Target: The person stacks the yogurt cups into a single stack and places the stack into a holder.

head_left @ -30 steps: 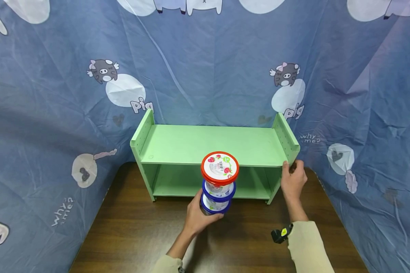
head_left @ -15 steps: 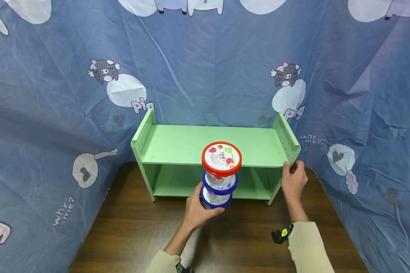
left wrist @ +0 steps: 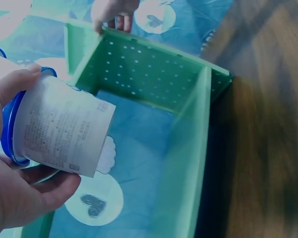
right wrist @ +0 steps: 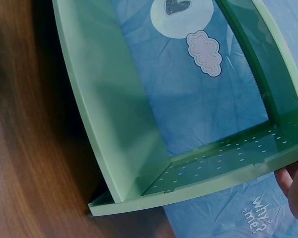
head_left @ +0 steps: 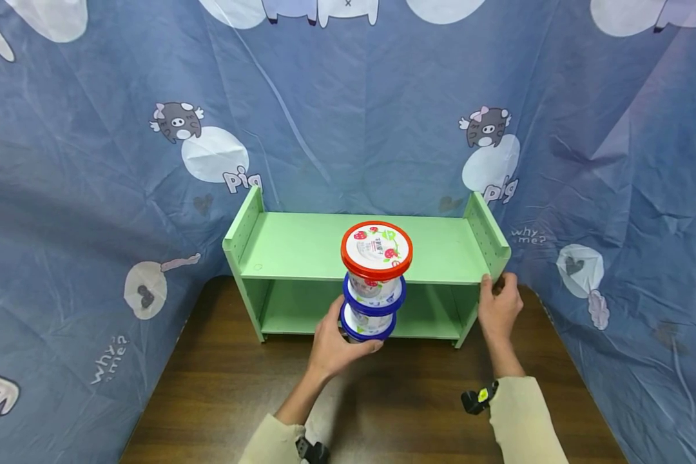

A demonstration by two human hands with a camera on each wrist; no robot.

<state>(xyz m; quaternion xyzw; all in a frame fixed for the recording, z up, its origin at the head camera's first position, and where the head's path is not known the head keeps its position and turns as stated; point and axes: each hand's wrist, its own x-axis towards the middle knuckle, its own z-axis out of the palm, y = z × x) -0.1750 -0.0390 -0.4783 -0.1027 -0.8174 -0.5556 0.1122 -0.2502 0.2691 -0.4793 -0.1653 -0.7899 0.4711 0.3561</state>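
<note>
Three lidded tubs stand in a stack in front of the green shelf (head_left: 325, 245). The top tub (head_left: 377, 250) has a red-rimmed lid with strawberries printed on it; the middle tub (head_left: 374, 295) and bottom tub (head_left: 368, 322) have blue-rimmed lids. My left hand (head_left: 335, 348) grips the bottom tub, its thumb on the near side. In the left wrist view, that tub's white printed wall (left wrist: 64, 129) shows between thumb and fingers. My right hand (head_left: 500, 306) holds the shelf's right side panel at its front edge; in the right wrist view only part of its fingers (right wrist: 293, 186) shows.
The shelf has an upper board, a lower board (head_left: 296, 309) and raised, perforated side panels (right wrist: 218, 161). It stands on a brown wooden table (head_left: 220, 399). A blue printed cloth (head_left: 348, 129) hangs behind and at both sides.
My left hand has lifted the stack of tubs a little, and the top lid now overlaps more of the upper board. The right hand stays on the side panel.
</note>
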